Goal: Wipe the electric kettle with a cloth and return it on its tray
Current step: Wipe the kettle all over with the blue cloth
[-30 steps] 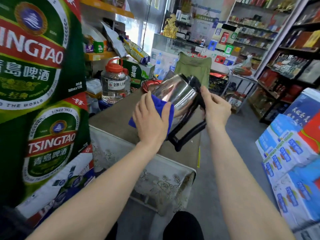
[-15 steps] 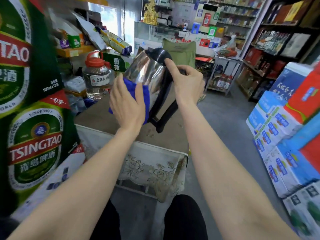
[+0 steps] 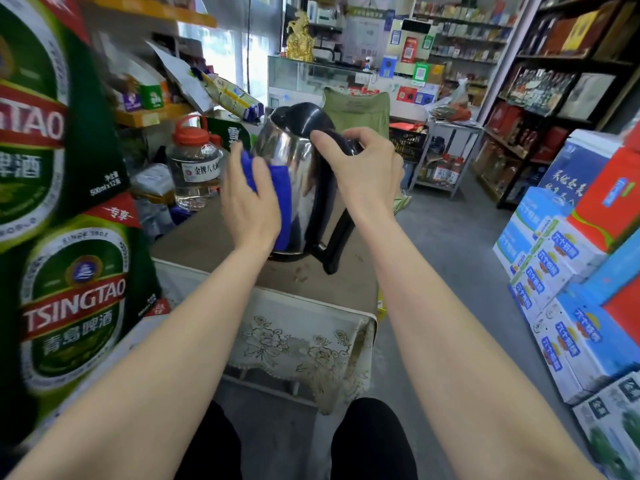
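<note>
Right hand (image 3: 367,174) gripping kettle (image 3: 294,168), cloth (image 3: 273,188) pressed

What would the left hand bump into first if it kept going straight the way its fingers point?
Probably the clear jar with the red cap. The left hand, pressing the blue cloth on the kettle, points up and away along the kettle's side. Depth is unclear, so it might pass beside the jar.

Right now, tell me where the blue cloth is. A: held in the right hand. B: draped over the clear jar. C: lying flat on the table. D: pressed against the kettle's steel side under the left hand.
D: the left hand presses the blue cloth onto the kettle, while the right hand grips its black handle.
</note>
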